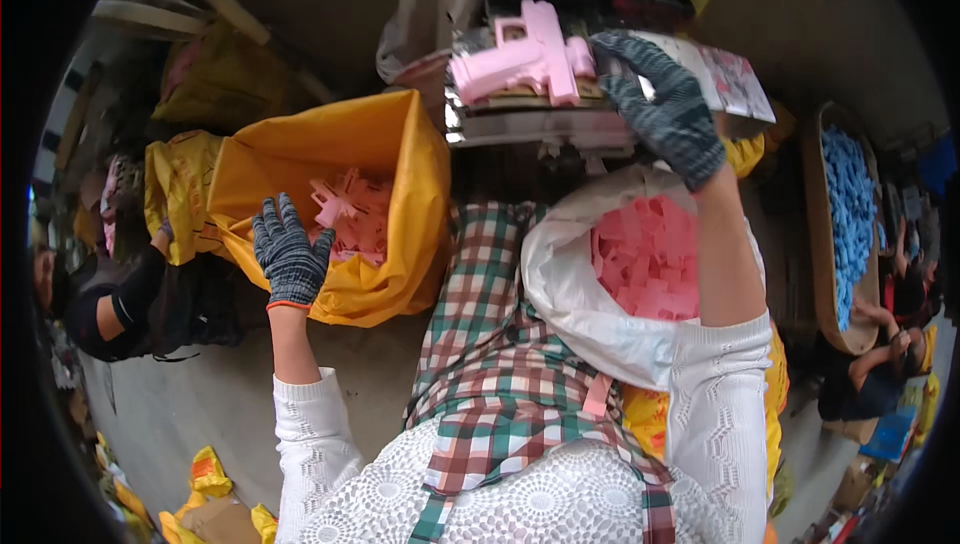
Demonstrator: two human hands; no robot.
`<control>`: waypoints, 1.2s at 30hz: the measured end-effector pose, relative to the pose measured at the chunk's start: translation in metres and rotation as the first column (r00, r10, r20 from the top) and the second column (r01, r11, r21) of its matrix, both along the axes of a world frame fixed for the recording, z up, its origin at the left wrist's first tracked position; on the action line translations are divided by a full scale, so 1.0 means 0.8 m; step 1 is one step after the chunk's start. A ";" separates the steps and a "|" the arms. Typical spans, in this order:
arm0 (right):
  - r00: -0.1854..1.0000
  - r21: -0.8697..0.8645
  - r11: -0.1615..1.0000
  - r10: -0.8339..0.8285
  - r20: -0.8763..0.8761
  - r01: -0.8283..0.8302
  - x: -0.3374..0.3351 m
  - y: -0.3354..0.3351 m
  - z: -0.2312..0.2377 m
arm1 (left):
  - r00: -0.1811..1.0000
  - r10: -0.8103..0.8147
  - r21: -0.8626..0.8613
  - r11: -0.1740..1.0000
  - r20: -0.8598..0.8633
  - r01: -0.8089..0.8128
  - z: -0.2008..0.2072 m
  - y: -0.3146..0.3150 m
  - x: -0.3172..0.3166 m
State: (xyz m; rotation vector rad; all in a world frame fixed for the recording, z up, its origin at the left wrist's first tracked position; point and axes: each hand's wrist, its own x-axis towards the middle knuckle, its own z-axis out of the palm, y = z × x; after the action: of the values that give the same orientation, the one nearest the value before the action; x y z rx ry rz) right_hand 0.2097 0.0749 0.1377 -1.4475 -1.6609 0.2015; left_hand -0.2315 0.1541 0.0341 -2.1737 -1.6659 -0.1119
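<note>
A patterned dark grey knit glove covers each hand. My left hand [290, 249] is over the near left edge of a yellow bag [400, 274], fingers apart and holding nothing. Pink plastic pieces [365, 224] lie inside the bag, with a paler pink toy pistol [335, 202] on top, just beyond my fingertips. At the far middle, my right hand [660, 94] curls its fingers against the right end of a light pink toy pistol [535, 54]. That pistol is above a metal-edged work surface [540, 127]. The grip points left. My fingertips there are partly blurred.
A white sack [560, 264] of flat pink pieces [648, 256] stands by my right forearm. A printed box [735, 79] is beyond my right hand. At the far right, a long tray [815, 214] holds blue pieces [848, 224], with people [870, 374] nearby. Another person [120, 304] is at left.
</note>
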 end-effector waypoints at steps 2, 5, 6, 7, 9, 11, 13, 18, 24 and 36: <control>0.956 -0.167 0.970 0.130 -0.264 -0.178 0.000 -0.045 0.001 | 0.994 -0.082 -0.080 0.993 0.079 0.088 -0.012 -0.008 -0.008; 0.938 -0.635 0.720 0.347 -0.021 -0.281 0.048 -0.087 -0.058 | 0.941 -0.239 -0.118 0.955 0.239 0.273 -0.002 -0.012 0.014; 0.959 -0.790 0.587 0.285 -0.003 -0.177 0.055 -0.093 -0.098 | 0.918 -0.243 -0.192 0.930 0.313 0.312 0.000 -0.012 0.028; 0.975 -0.906 0.420 0.218 0.035 -0.062 0.063 -0.103 -0.144 | 0.886 -0.247 -0.260 0.894 0.393 0.364 0.003 -0.011 0.046; 0.879 -0.642 0.736 0.141 0.456 0.215 0.074 -0.128 -0.266 | 0.856 -0.337 -0.215 0.871 0.393 0.442 0.018 -0.023 0.081; 0.730 -0.540 0.685 0.019 0.684 0.488 0.041 -0.118 -0.299 | 0.828 -0.381 -0.262 0.821 0.411 0.508 0.025 -0.040 0.099; 0.503 -0.362 0.592 -0.087 0.860 0.720 0.038 -0.116 -0.332 | 0.816 -0.393 -0.260 0.810 0.424 0.525 0.029 -0.057 0.120; 0.655 -0.572 0.586 0.092 0.750 0.573 0.058 -0.129 -0.309 | 0.758 -0.474 -0.277 0.732 0.447 0.622 0.029 -0.080 0.138; 0.920 -0.702 0.645 -0.004 0.393 0.303 0.106 -0.201 -0.165 | 0.726 -0.494 -0.397 0.615 0.479 0.681 0.019 -0.096 0.160; 0.659 -0.072 0.914 0.232 -0.716 -0.399 -0.034 -0.177 -0.059 | 0.200 -0.026 -0.202 -0.093 0.979 0.975 0.005 -0.118 0.226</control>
State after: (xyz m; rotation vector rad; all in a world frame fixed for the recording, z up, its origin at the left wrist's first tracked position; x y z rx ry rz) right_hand 0.1824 -0.0670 0.0902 -1.0095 -1.2448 1.0438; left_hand -0.0507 0.0598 0.0382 -4.3925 -0.2878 -0.5717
